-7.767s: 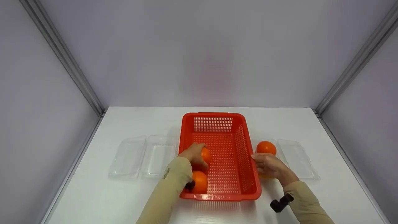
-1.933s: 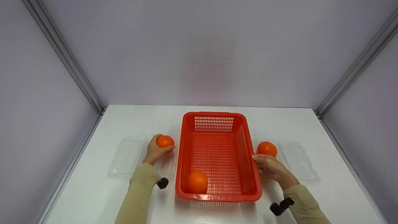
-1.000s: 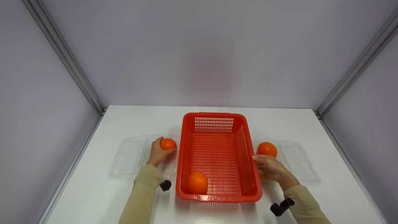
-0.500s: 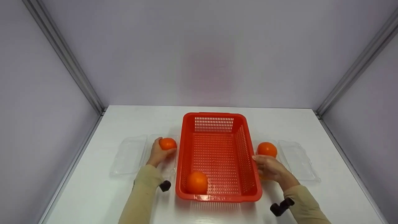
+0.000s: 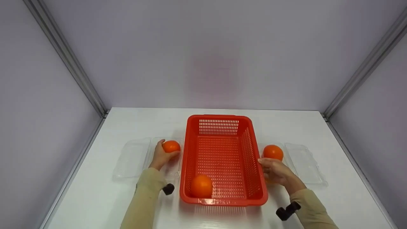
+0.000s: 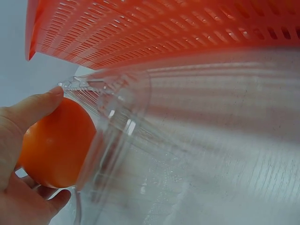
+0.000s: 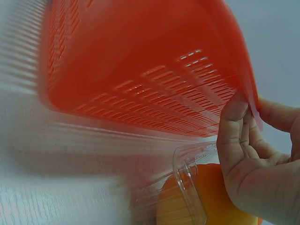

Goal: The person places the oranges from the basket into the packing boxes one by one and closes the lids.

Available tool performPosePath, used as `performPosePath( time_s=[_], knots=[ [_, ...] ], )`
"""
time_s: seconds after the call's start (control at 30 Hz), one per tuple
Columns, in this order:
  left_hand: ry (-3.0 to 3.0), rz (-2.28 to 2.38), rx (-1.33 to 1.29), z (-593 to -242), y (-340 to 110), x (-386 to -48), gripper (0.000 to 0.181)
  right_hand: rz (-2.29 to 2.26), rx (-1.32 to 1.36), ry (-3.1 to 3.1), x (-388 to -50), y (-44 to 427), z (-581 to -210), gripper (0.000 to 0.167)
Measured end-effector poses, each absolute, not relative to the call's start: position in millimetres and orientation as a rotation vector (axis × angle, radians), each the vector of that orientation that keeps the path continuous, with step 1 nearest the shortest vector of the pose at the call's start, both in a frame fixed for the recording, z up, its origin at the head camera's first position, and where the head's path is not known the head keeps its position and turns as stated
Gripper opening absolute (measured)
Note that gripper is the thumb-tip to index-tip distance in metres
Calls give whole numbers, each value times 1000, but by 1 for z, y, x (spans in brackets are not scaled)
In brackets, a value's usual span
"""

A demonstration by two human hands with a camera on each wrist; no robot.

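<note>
My left hand (image 5: 161,156) holds an orange (image 5: 172,146) between thumb and fingers, inside the far part of a clear plastic clamshell box (image 5: 173,171) left of the basket. In the left wrist view the thumb and fingers curve round this orange (image 6: 61,143). My right hand (image 5: 276,171) pinches the right rim of the red perforated basket (image 5: 222,202); the right wrist view shows thumb and fingers (image 7: 232,131) on either side of that rim. One orange (image 5: 201,186) lies in the basket's near left corner.
Right of the basket a second clear clamshell holds an orange (image 5: 273,152) and another orange fruit, mostly hidden by my right hand. Its open lid (image 5: 305,163) lies to the right. The left box's lid (image 5: 132,159) lies flat on the white table (image 5: 95,190).
Earlier my left hand was in the basket on an orange; that orange is now in the left clamshell, with my hand still round it. My right hand has stayed on the rim.
</note>
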State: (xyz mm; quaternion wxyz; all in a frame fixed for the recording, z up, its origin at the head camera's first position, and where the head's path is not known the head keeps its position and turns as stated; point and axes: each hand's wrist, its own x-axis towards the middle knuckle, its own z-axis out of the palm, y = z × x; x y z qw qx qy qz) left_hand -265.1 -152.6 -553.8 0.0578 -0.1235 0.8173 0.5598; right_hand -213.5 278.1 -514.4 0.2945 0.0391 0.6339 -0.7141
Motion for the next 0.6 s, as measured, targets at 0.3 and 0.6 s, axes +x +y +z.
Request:
performPosePath(
  time_s=[0.3, 0.6],
  knots=[
    [2481, 1686, -353, -551, -157, -266, 87, -1906, 117, 1670, -213, 278, -514, 20],
    [2521, 1659, -331, -546, -162, -266, 85, -1908, 101, 1665, -213, 277, -513, 19]
  ],
)
